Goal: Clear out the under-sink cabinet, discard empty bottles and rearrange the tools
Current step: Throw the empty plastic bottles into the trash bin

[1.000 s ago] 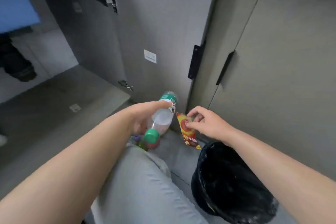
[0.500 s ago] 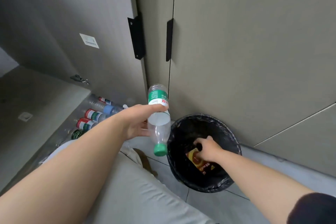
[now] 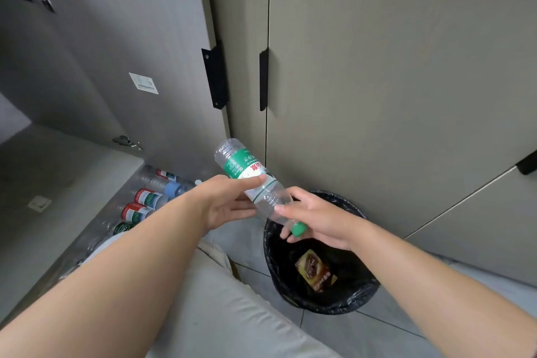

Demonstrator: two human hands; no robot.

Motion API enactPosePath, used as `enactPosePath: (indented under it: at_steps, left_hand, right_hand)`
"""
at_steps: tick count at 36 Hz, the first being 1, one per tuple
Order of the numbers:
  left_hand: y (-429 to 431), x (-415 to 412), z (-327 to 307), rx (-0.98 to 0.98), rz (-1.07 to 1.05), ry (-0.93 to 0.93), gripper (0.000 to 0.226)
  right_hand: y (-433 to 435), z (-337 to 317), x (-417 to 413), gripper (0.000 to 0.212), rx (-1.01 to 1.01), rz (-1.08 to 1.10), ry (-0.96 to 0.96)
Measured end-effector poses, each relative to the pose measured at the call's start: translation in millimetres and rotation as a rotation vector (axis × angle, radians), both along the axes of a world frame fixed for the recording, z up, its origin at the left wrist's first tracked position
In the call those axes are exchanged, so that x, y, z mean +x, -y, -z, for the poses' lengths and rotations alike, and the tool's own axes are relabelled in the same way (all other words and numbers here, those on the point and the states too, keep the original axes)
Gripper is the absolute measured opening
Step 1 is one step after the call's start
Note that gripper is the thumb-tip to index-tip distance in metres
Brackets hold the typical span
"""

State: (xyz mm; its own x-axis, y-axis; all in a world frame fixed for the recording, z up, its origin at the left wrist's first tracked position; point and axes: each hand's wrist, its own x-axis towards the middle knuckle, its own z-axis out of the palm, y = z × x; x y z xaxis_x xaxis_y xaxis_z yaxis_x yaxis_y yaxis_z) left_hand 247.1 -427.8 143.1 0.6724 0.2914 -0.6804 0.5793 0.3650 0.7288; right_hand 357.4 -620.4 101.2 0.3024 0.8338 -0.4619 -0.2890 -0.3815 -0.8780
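Nearest is the person's knee in pale grey trousers [image 3: 220, 314], with both bare forearms reaching out over it. The hands meet on one clear plastic bottle [image 3: 250, 177]. The left hand [image 3: 226, 203] grips it round the green-and-white label, thumb on top. The right hand [image 3: 316, 221] has its thumb on the bottle's shoulder and its fingers curled under the neck, by the green cap [image 3: 298, 229]. So both hands are clamped on the same bottle, close together. The bottle is tilted, base up toward eleven o'clock and cap down toward five o'clock, and the cap hangs over the mouth of the bin.

The bin [image 3: 334, 306], lined with a black bag, stands on the tiled floor at five o'clock from the hands. A brown and red packet [image 3: 316, 270] lies inside it.

At nine o'clock from the left hand, a row of bottles [image 3: 145, 203] lies on the floor along the open cabinet's edge. Beyond them, at eleven o'clock, the cabinet door [image 3: 116, 52] stands open with a white sticker [image 3: 143, 83] on its inside face. The closed doors [image 3: 392, 67] with black handles fill the back.
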Motion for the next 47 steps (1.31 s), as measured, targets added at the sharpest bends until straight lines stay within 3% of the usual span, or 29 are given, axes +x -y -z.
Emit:
enactPosePath:
  at_steps: [4,9,14,22,28,33,47]
  left_hand:
    - [-6,-9,5,0.140,-0.025,-0.118,0.055]
    - [-10,-14,6,0.220,-0.088,-0.157,0.038]
    - [-6,-12,5,0.233,-0.062,-0.161,0.032]
    - [0,-8,3,0.233,-0.032,-0.139,0.029]
    - [3,-11,1,0.257,-0.029,-0.151,0.027]
    - [1,-13,0,0.262,-0.022,-0.141,0.025]
    - [-2,-14,-2,0.367,0.007,-0.096,0.021]
  right_hand:
    - [19,-9,19,0.043,-0.114,0.059,0.193]
    - [55,-29,62,0.040,-0.214,0.057,0.271]
    - [73,-40,88,0.025,-0.353,-0.037,0.506]
    - [31,33,46,0.028,-0.544,-0.301,1.029]
    - [10,91,8,0.026,-0.542,-0.159,1.002]
    - [-4,112,2,0.032,-0.554,-0.190,1.020]
    - [-1,112,6,0.055,-0.557,-0.204,0.974]
